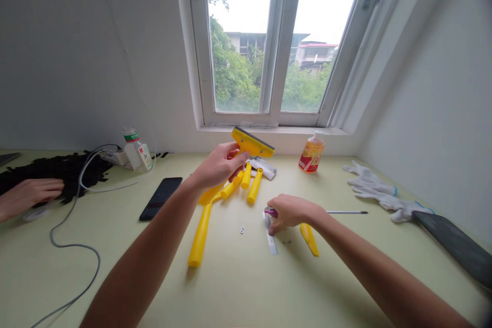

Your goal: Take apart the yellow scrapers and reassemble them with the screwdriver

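My left hand (221,164) is raised above the table, its fingers closed on a yellow scraper head (251,143) with a dark edge strip and two screws. My right hand (292,212) is low over the table, fingers closed around the purple handle of a screwdriver (348,212); the shaft points right. Under its fingertips lies a thin metallic strip (272,243). Two small nuts (242,230) lie to the left, and small screws (287,241) near a flat yellow piece (309,240). Several yellow scrapers and handles (200,236) lie beyond and left, partly hidden by my left hand.
A black phone (160,199), a grey cable (77,246) and white bottle (138,154) are at left, where another person's hand (34,195) touches black pieces (77,169). An orange-liquid bottle (311,154), white gloves (369,182) and a dark flat object (453,246) are right.
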The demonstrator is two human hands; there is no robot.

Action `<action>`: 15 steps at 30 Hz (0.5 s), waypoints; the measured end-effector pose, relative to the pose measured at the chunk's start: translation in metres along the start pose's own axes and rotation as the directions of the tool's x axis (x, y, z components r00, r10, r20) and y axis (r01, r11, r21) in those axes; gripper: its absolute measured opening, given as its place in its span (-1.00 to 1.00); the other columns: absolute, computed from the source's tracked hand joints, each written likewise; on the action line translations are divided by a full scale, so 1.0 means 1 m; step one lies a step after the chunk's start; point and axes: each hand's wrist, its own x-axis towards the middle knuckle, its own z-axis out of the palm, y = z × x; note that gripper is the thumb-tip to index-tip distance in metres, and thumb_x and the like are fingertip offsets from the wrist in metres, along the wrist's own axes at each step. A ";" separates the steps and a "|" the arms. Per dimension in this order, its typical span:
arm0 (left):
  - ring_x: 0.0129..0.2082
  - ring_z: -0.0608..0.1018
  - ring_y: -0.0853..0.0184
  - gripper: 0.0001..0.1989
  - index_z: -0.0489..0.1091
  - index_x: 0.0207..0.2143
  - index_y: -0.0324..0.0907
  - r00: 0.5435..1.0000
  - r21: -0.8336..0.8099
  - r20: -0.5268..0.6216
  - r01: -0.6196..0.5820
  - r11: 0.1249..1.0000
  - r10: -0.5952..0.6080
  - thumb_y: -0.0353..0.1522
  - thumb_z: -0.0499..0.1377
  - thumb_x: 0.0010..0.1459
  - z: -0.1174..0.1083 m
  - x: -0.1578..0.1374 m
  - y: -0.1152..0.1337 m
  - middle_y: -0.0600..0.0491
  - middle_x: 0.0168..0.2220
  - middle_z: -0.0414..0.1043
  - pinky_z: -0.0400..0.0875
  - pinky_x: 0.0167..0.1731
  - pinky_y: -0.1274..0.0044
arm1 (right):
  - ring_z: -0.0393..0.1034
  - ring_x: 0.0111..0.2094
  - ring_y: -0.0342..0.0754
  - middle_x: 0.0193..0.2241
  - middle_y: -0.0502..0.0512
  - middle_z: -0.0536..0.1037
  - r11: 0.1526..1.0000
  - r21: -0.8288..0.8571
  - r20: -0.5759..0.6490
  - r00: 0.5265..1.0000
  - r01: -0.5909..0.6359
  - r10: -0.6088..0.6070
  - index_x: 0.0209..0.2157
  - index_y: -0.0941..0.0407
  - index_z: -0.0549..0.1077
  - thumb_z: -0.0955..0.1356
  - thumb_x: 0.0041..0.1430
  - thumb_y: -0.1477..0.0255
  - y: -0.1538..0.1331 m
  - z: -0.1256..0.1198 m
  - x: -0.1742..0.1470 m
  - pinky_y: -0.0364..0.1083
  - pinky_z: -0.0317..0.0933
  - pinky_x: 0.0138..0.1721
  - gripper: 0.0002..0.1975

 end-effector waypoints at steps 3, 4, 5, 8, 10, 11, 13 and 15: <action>-0.67 0.27 0.52 -0.74 0.34 -0.19 -0.24 1.000 0.022 0.017 0.016 1.000 -0.016 -0.20 0.12 0.26 0.003 0.000 -0.001 0.20 -0.58 0.20 0.20 -0.66 0.64 | 0.33 -0.42 -0.04 -0.42 0.08 0.50 1.000 0.011 -0.013 1.000 0.001 -0.001 -0.35 0.09 0.48 0.37 0.00 0.02 -0.003 0.000 0.007 -0.14 0.01 -0.50 -0.59; -0.66 0.28 0.51 -0.74 0.35 -0.20 -0.24 1.000 0.033 0.013 0.027 0.999 -0.027 -0.20 0.12 0.26 0.003 0.000 -0.002 0.19 -0.57 0.21 0.21 -0.66 0.64 | 0.33 -0.42 -0.05 -0.42 0.07 0.50 1.000 0.016 -0.014 1.000 0.013 -0.013 -0.35 0.09 0.48 0.36 0.02 0.02 -0.003 -0.002 0.008 -0.14 0.01 -0.49 -0.60; -0.65 0.30 0.51 -0.73 0.35 -0.20 -0.24 0.999 0.042 0.007 0.039 0.998 -0.039 -0.19 0.12 0.26 0.003 0.000 -0.003 0.19 -0.56 0.21 0.21 -0.65 0.64 | 0.32 -0.42 -0.06 -0.42 0.06 0.49 0.999 0.022 -0.012 1.000 0.027 -0.026 -0.35 0.08 0.47 0.35 0.04 0.01 -0.002 -0.003 0.007 -0.14 0.01 -0.49 -0.59; -0.63 0.31 0.50 -0.74 0.35 -0.21 -0.24 0.998 0.055 -0.009 0.058 0.997 -0.057 -0.19 0.12 0.26 0.002 -0.001 -0.004 0.17 -0.55 0.24 0.22 -0.64 0.64 | 0.28 -0.45 -0.09 -0.47 0.01 0.46 0.998 0.037 0.020 0.998 0.052 -0.052 -0.39 0.07 0.44 0.39 -0.04 -0.03 0.008 -0.005 -0.004 -0.15 0.00 -0.50 -0.57; -0.64 0.31 0.50 -0.74 0.34 -0.22 -0.24 0.998 0.045 -0.005 0.055 0.997 -0.055 -0.20 0.11 0.26 0.002 0.000 -0.005 0.17 -0.56 0.24 0.22 -0.64 0.64 | 0.26 -0.48 -0.09 -0.50 -0.02 0.43 0.998 0.050 0.068 0.997 0.036 -0.039 -0.43 0.07 0.41 0.44 -0.16 -0.05 0.018 -0.002 -0.014 -0.15 -0.01 -0.53 -0.53; -0.65 0.30 0.51 -0.74 0.35 -0.21 -0.24 0.999 0.039 0.000 0.051 0.998 -0.051 -0.20 0.11 0.26 0.003 0.000 -0.004 0.18 -0.56 0.23 0.21 -0.64 0.64 | 0.25 -0.49 -0.09 -0.50 -0.03 0.42 0.998 0.059 0.091 0.996 0.020 -0.026 -0.45 0.07 0.40 0.46 -0.21 -0.06 0.023 0.001 -0.019 -0.15 -0.01 -0.54 -0.51; -0.66 0.29 0.52 -0.74 0.36 -0.18 -0.24 0.999 0.028 0.016 0.044 0.999 -0.044 -0.21 0.12 0.26 0.004 0.001 -0.004 0.19 -0.57 0.21 0.20 -0.65 0.65 | 0.25 -0.50 -0.09 -0.49 -0.03 0.42 0.997 0.082 0.122 0.993 -0.011 0.001 -0.46 0.06 0.38 0.47 -0.26 -0.09 0.029 0.008 -0.024 -0.14 0.00 -0.54 -0.47; -0.68 0.26 0.53 -0.72 0.37 -0.14 -0.24 0.999 0.022 0.036 0.039 0.999 -0.039 -0.20 0.12 0.26 0.007 0.002 -0.004 0.20 -0.57 0.21 0.19 -0.66 0.65 | 0.25 -0.49 -0.09 -0.48 -0.02 0.42 0.994 0.101 0.121 0.993 -0.028 0.016 -0.46 0.06 0.38 0.46 -0.28 -0.12 0.032 0.014 -0.024 -0.14 0.01 -0.53 -0.44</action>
